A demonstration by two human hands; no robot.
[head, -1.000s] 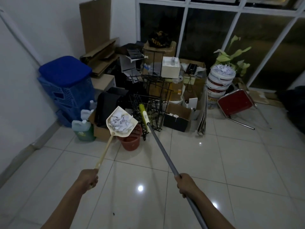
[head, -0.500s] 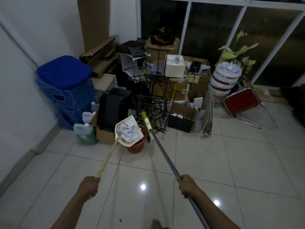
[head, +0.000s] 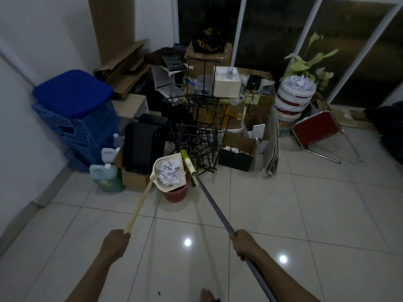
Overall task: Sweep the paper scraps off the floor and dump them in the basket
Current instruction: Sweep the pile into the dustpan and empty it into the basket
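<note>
I count two hands, both low in my view. The left hand (head: 115, 243), at seven o'clock, has its fingers wrapped round the end of the pale wooden handle of one dustpan (head: 169, 188). The right hand (head: 245, 243), at five o'clock, has its fingers curled round the grey pole of one broom (head: 213, 205), which runs on under the wrist and off the bottom edge. One bare foot (head: 207, 296) shows at six o'clock on the tiled floor (head: 283, 214), mostly cut off.

Farther out toward twelve o'clock, the cream dustpan hangs tilted over one reddish-brown basket (head: 176, 194) and covers most of its mouth. I cannot tell whether pan and rim touch. The paper scraps (head: 169, 172) lie heaped in the pan: small, white, crumpled, too tangled to count. The broom's yellow head sits just beside the pan at one o'clock, its bristles lost among black wire racks (head: 196, 136).

Beyond stand one blue crate stack (head: 76, 118) at ten o'clock, and at two o'clock one stack of white buckets (head: 292, 99) and one tipped red chair (head: 316, 127).
</note>
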